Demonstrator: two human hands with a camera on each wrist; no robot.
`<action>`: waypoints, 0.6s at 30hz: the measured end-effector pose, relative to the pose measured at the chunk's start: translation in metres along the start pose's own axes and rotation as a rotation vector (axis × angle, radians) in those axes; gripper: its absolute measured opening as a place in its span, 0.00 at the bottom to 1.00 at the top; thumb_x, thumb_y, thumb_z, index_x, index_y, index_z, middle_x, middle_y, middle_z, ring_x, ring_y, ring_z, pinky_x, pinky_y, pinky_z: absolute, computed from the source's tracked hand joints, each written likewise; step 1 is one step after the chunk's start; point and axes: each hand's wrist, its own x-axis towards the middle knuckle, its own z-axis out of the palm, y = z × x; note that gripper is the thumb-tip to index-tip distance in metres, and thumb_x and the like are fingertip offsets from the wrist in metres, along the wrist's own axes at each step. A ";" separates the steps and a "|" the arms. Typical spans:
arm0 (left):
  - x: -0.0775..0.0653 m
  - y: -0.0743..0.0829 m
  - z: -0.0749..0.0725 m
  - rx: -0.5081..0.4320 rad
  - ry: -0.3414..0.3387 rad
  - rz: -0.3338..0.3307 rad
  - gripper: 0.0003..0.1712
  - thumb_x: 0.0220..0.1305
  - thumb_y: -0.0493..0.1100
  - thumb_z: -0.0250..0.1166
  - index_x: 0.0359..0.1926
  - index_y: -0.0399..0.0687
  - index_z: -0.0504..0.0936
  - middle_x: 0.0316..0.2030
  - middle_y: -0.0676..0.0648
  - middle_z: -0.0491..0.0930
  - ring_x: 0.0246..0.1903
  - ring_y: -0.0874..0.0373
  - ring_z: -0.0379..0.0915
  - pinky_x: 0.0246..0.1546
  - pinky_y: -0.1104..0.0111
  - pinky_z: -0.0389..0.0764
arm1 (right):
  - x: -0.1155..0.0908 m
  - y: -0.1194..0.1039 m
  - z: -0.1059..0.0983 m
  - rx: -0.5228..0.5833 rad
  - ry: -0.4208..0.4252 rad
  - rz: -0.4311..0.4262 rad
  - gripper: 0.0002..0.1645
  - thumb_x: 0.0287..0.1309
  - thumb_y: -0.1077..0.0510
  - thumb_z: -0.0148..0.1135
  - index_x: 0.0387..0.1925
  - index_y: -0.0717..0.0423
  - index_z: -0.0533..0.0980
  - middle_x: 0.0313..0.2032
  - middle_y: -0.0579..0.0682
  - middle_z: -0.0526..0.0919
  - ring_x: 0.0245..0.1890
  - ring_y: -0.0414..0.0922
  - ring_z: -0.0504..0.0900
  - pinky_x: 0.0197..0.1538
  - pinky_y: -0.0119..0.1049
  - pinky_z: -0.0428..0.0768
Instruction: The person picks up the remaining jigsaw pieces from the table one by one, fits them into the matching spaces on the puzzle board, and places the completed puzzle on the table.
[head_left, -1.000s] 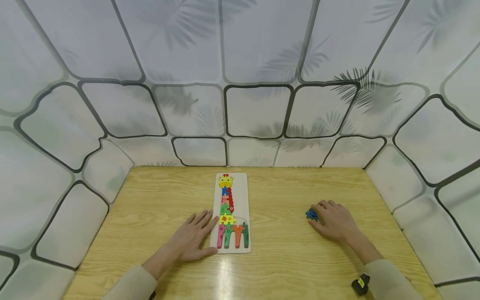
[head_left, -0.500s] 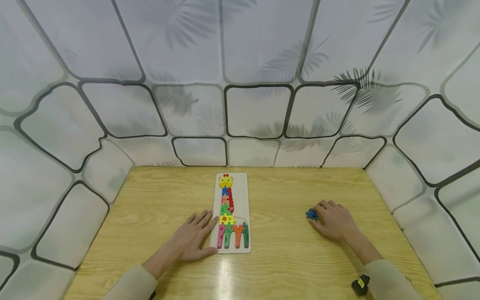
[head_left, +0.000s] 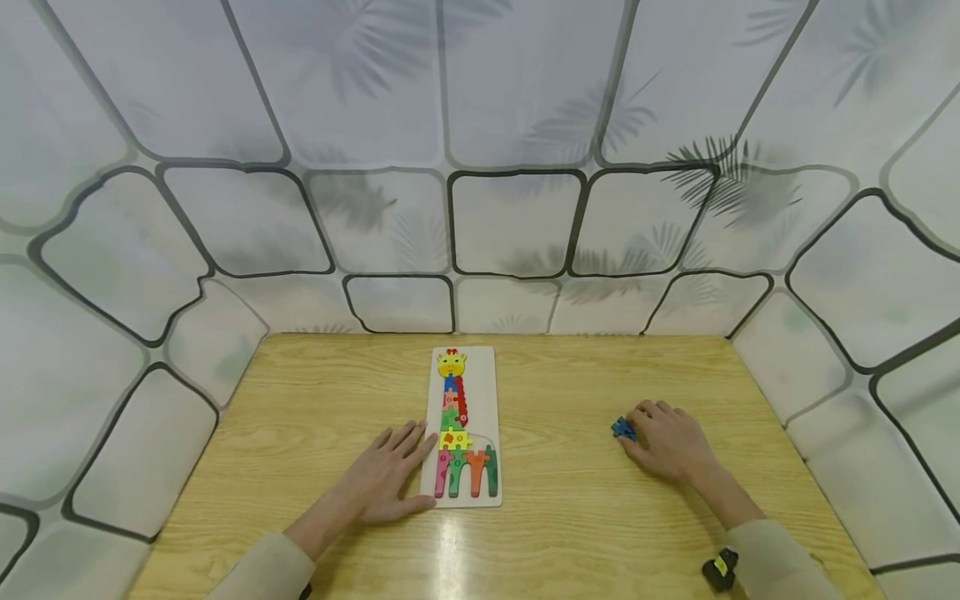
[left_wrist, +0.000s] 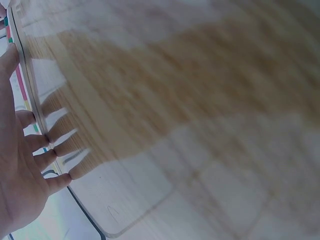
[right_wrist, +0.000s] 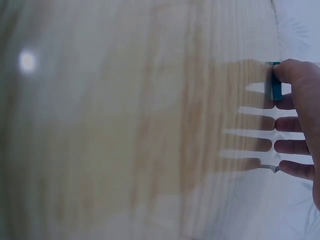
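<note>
A giraffe puzzle board (head_left: 481, 392) lies upright before me in the head view. Coloured pieces fill its yellow head (head_left: 451, 363), neck, red mane and legs; a bare patch shows on the body right of the yellow piece (head_left: 453, 439). My left hand (head_left: 378, 479) rests beside the board with spread, extended fingers, thumb and fingertips touching its left edge. To the right, my right hand (head_left: 669, 443) pinches a blue puzzle piece (head_left: 622, 428) between thumb and index finger at the tabletop. The right wrist view shows that piece (right_wrist: 276, 82) side-on, the other fingers extended.
The wooden table (head_left: 555, 533) ends at a patterned curtain wall (head_left: 510, 304) at the back and both sides. A small black device (head_left: 722, 569) sits by the right sleeve (head_left: 780, 562). Table surface lies between the board and the right hand.
</note>
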 end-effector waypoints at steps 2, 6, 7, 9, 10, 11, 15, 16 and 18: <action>0.000 0.000 0.000 0.002 0.000 0.002 0.56 0.69 0.80 0.51 0.83 0.50 0.58 0.83 0.38 0.57 0.82 0.39 0.54 0.80 0.40 0.62 | 0.000 0.000 0.000 -0.003 0.015 -0.010 0.19 0.62 0.42 0.73 0.44 0.50 0.84 0.47 0.53 0.86 0.46 0.54 0.85 0.43 0.53 0.87; 0.000 0.000 0.000 0.003 0.002 0.006 0.56 0.69 0.80 0.51 0.83 0.49 0.58 0.83 0.38 0.57 0.82 0.39 0.55 0.80 0.40 0.63 | 0.000 0.001 0.002 -0.013 0.032 -0.016 0.17 0.60 0.42 0.74 0.41 0.49 0.83 0.46 0.52 0.86 0.44 0.52 0.85 0.41 0.51 0.87; 0.000 0.000 0.000 0.003 0.002 0.006 0.56 0.69 0.80 0.51 0.83 0.49 0.58 0.83 0.38 0.57 0.82 0.39 0.55 0.80 0.39 0.63 | 0.000 0.001 0.002 -0.015 0.032 -0.014 0.17 0.61 0.43 0.74 0.41 0.49 0.83 0.46 0.52 0.85 0.44 0.52 0.84 0.41 0.51 0.87; 0.000 0.000 0.000 0.006 0.004 0.008 0.56 0.69 0.80 0.51 0.83 0.49 0.58 0.82 0.38 0.58 0.82 0.39 0.55 0.80 0.39 0.63 | 0.000 0.001 0.002 -0.020 0.026 -0.009 0.16 0.61 0.43 0.74 0.40 0.49 0.83 0.45 0.51 0.85 0.43 0.52 0.84 0.40 0.51 0.87; 0.000 0.000 0.000 0.008 0.005 0.010 0.56 0.69 0.80 0.51 0.83 0.49 0.58 0.82 0.37 0.58 0.82 0.39 0.55 0.80 0.40 0.63 | 0.001 0.001 0.002 -0.024 0.023 -0.008 0.16 0.61 0.44 0.74 0.40 0.49 0.83 0.45 0.51 0.85 0.43 0.52 0.84 0.40 0.51 0.87; 0.000 0.000 0.000 0.010 0.007 0.010 0.56 0.69 0.80 0.51 0.83 0.49 0.59 0.82 0.37 0.58 0.82 0.39 0.55 0.80 0.40 0.63 | 0.001 0.001 0.002 -0.027 0.019 -0.006 0.16 0.61 0.43 0.74 0.40 0.49 0.83 0.45 0.51 0.85 0.43 0.52 0.84 0.40 0.51 0.87; 0.000 0.000 0.000 0.012 0.006 0.008 0.56 0.69 0.80 0.50 0.83 0.49 0.59 0.82 0.38 0.58 0.82 0.39 0.55 0.80 0.40 0.63 | 0.002 0.001 0.001 -0.032 0.000 0.001 0.16 0.63 0.43 0.72 0.40 0.49 0.83 0.45 0.52 0.85 0.44 0.53 0.84 0.41 0.51 0.87; 0.000 0.000 0.000 0.011 0.007 0.007 0.56 0.69 0.81 0.50 0.83 0.49 0.58 0.82 0.38 0.58 0.82 0.39 0.55 0.80 0.40 0.63 | 0.003 0.000 0.000 -0.032 -0.004 0.001 0.16 0.63 0.43 0.72 0.41 0.49 0.83 0.45 0.52 0.85 0.44 0.53 0.84 0.41 0.51 0.87; 0.000 0.000 0.000 0.010 0.007 0.005 0.56 0.69 0.81 0.50 0.83 0.49 0.58 0.83 0.38 0.57 0.82 0.39 0.55 0.80 0.40 0.63 | 0.004 0.000 -0.001 -0.031 -0.013 0.002 0.15 0.64 0.43 0.71 0.41 0.49 0.82 0.45 0.51 0.85 0.44 0.53 0.84 0.42 0.51 0.87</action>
